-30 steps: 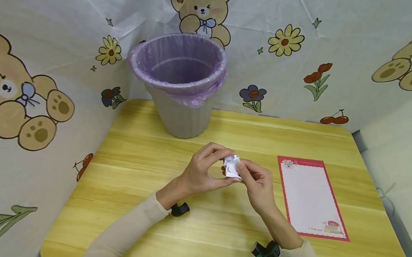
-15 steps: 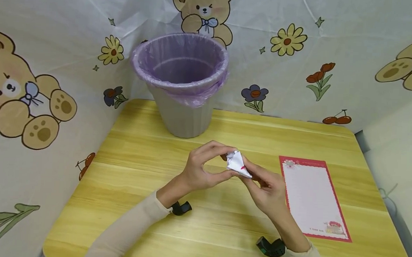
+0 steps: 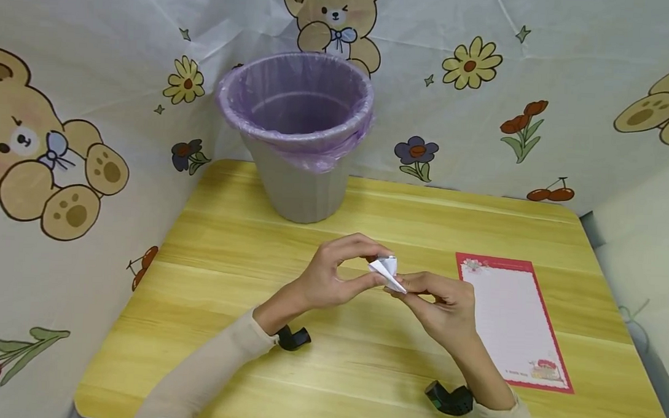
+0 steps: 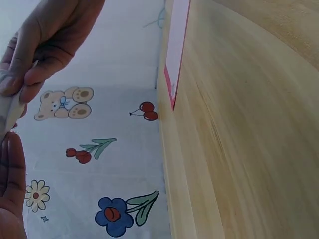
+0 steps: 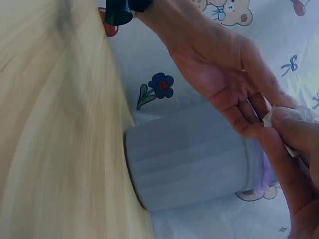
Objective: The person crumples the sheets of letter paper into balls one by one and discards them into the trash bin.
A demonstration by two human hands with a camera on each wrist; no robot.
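A small folded piece of white paper point(image 3: 386, 269) is held between both hands above the table. My left hand point(image 3: 332, 276) pinches its left side, thumb below and fingers above. At its lower right corner, the thumb and fingers of my right hand point(image 3: 447, 305) pinch the narrow end. In the left wrist view the paper point(image 4: 10, 107) sits at the left edge, partly covered by fingers. The right wrist view shows a bit of the paper point(image 5: 271, 118) between the fingertips.
A grey bin point(image 3: 304, 186) with a purple liner point(image 3: 325, 153) stands at the back left of the wooden table point(image 3: 211, 241). A red-bordered sheet point(image 3: 508, 313) lies flat at the right. Behind hangs a bear-and-flower cloth point(image 3: 393, 100).
The paper has turned in the hands and now looks narrower and more pointed. My right hand has shifted its grip and moved slightly right. The left hand keeps its hold.
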